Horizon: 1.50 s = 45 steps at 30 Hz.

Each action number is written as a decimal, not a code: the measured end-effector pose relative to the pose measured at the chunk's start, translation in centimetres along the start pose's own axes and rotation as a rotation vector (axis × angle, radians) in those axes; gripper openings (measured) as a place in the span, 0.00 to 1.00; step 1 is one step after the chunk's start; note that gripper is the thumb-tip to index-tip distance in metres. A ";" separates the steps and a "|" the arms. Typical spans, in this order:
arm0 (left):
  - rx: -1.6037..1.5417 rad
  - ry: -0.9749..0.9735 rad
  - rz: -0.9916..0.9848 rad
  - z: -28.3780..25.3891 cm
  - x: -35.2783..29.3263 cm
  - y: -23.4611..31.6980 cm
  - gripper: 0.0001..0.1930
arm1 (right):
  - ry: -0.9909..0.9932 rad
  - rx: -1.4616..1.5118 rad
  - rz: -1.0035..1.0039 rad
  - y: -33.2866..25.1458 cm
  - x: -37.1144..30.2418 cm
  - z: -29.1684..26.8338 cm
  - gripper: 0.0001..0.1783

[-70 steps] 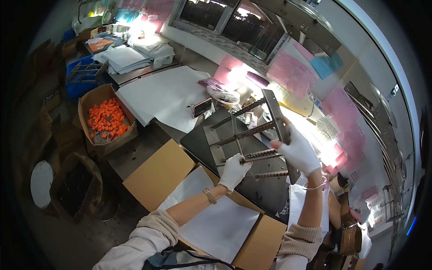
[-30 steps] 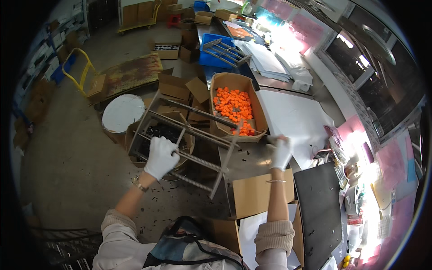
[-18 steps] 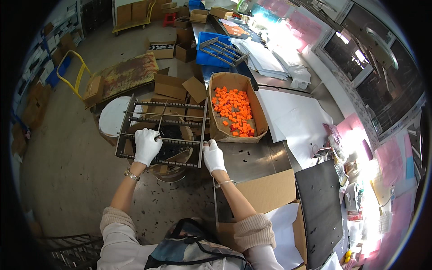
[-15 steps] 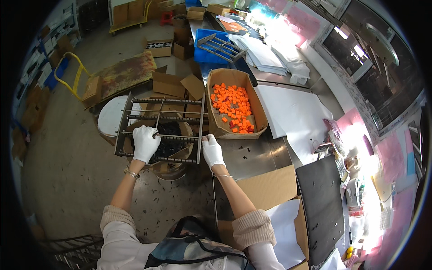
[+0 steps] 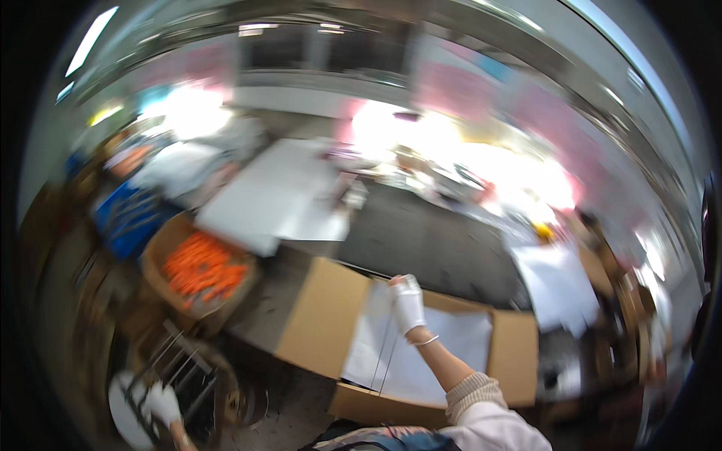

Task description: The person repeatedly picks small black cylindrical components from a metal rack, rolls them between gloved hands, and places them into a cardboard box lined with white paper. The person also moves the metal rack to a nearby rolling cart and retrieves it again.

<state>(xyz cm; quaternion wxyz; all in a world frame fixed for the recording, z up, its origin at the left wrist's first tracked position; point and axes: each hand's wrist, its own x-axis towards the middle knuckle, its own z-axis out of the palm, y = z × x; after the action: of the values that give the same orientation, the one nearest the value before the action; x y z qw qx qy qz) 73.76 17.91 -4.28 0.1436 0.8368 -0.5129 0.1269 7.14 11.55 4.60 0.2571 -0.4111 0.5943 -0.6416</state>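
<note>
My left hand point(image 5: 162, 404), in a white glove, is at the dark metal rack point(image 5: 180, 368) at the lower left. Its fingers look closed around one of the bars, though motion smears them. Under the rack stands a container of black pieces, which are hard to make out now. My right hand point(image 5: 407, 302), gloved with bare fingertips, is raised over the far side of an open cardboard box point(image 5: 316, 319) lined with white sheets point(image 5: 444, 349). Its fingers are pinched together; what they hold, if anything, is not clear. Thin dark lines run down below it across the white sheets.
A carton point(image 5: 162, 244) of small orange pieces point(image 5: 203, 267) stands at the left, beside a blue bin point(image 5: 124, 225). Behind the box lie a black mat point(image 5: 432, 240) and large white sheets point(image 5: 259, 192). A round white lid point(image 5: 128, 421) is near the rack.
The view has swung to the right and blurred. My right hand has left the rack's right end and is now above the lined cardboard box. My left hand stays at the rack.
</note>
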 end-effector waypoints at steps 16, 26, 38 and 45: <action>-0.416 0.325 1.195 -18.5 -5.7 45.3 0.05 | 0.602 1.454 -0.559 12.1 -12.9 -64.0 0.17; -0.985 0.150 2.050 -25.8 -25.6 64.1 0.03 | 0.729 -0.305 -0.194 -4.3 -21.2 -42.0 0.12; -1.756 -0.524 2.977 -38.6 -42.9 48.4 0.17 | 1.413 -0.984 0.622 -22.6 -49.9 -14.4 0.14; -1.725 -0.776 3.174 -40.4 -41.7 46.1 0.12 | 1.606 -1.728 0.933 -47.4 -60.5 -5.9 0.15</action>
<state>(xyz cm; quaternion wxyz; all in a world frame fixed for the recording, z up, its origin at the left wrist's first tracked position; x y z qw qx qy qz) 11.46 47.16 23.28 -0.1282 0.6912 0.6375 0.3153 41.84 71.99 37.58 -0.3246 0.3067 0.8939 0.0372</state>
